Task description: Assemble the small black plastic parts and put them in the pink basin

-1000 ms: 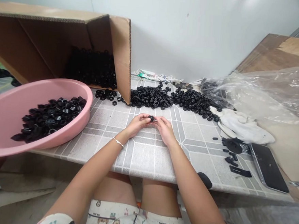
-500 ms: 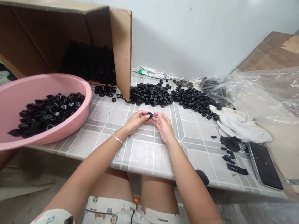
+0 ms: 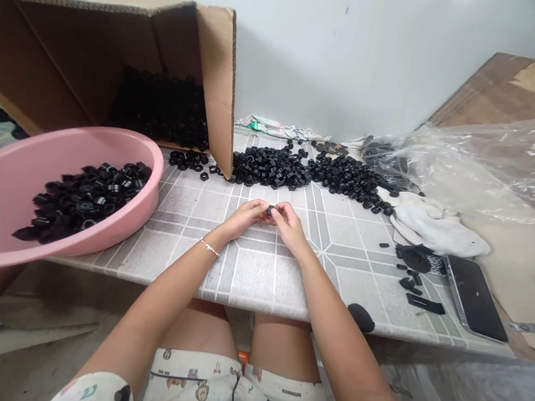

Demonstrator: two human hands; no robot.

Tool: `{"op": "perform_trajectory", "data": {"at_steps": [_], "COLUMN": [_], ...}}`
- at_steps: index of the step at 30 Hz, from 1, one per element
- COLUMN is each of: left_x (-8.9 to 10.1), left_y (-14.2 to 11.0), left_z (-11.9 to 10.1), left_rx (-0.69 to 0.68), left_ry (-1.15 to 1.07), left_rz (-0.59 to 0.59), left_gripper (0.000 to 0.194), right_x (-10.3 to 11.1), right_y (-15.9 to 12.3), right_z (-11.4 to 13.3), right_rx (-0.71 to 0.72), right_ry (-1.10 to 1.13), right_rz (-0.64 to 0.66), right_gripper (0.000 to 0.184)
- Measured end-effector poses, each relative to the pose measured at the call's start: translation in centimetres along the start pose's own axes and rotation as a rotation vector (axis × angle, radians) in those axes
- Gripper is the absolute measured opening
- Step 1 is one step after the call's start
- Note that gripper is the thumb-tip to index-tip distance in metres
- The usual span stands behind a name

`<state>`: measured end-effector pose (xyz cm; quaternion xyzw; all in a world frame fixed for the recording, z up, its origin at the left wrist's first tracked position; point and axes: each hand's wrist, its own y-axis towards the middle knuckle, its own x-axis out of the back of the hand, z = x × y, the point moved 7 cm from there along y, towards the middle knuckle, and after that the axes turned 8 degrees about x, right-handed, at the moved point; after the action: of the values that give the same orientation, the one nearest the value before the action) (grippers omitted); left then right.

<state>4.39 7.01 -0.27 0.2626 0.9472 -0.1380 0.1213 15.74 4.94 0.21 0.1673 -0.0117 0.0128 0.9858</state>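
We pinched a small black part point(image 3: 270, 210) between the fingers of our left hand point(image 3: 248, 217) and right hand point(image 3: 290, 225), over the checked table point(image 3: 251, 272), near heaps of black pieces point(image 3: 274, 168), while a pink basin point(image 3: 7, 188) holding more sat at left before an open cardboard box point(image 3: 218, 87).

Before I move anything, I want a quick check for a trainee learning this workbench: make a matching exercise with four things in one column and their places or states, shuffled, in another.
Column one
1. Basin
2. Phone
3. Bracelet
4. Small black part

Column two
A. Around the left wrist
B. Between the left hand and the right hand
C. Pink, with black parts inside
D. Lying toward the right end of the table

Pairs: 1-C, 2-D, 3-A, 4-B
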Motion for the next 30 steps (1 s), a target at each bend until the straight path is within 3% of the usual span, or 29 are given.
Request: {"op": "perform_trajectory", "data": {"at_steps": [4, 8, 12, 18, 23, 27, 30], "left_x": [-0.2, -0.4, -0.6, -1.5, -2.9, -2.5, 0.7], "left_y": [-0.1, -0.2, -0.3, -1.2, -2.5, -2.9, -3.7], "left_z": [-0.1, -0.5, -1.1, -2.4, -3.1, -4.7, -7.7], "left_rx": [0.008, -0.047, -0.151, -0.449, -0.671, -0.693, -0.678], "left_ry": [0.079, 0.229, 0.384, 0.820, 1.129, 1.022, 0.601], "left_rz": [-0.001, -0.021, -0.061, -0.258, -0.264, -0.266, -0.428], "left_gripper": [0.040, 0.038, 0.031, 0.012, 0.012, 0.014, 0.020], "right_x": [-0.3, 0.1, 0.0, -0.6, -1.5, -1.6, -1.4], "right_y": [-0.4, -0.4, -0.2, -0.2, -0.2, 0.0, 0.3], "right_z": [-0.2, -0.3, -0.6, -1.0, -0.8, -0.5, -0.5], "right_rx": [0.010, 0.017, -0.027, -0.124, -0.182, -0.150, -0.142], "right_ry": [-0.217, -0.293, -0.158, 0.118, 0.280, 0.352, 0.361], "right_rz": [0.111, 0.070, 0.003, -0.109, -0.097, -0.055, -0.020], "right_gripper": [0.025, 0.024, 0.026, 0.027, 0.028, 0.028, 0.034]}}
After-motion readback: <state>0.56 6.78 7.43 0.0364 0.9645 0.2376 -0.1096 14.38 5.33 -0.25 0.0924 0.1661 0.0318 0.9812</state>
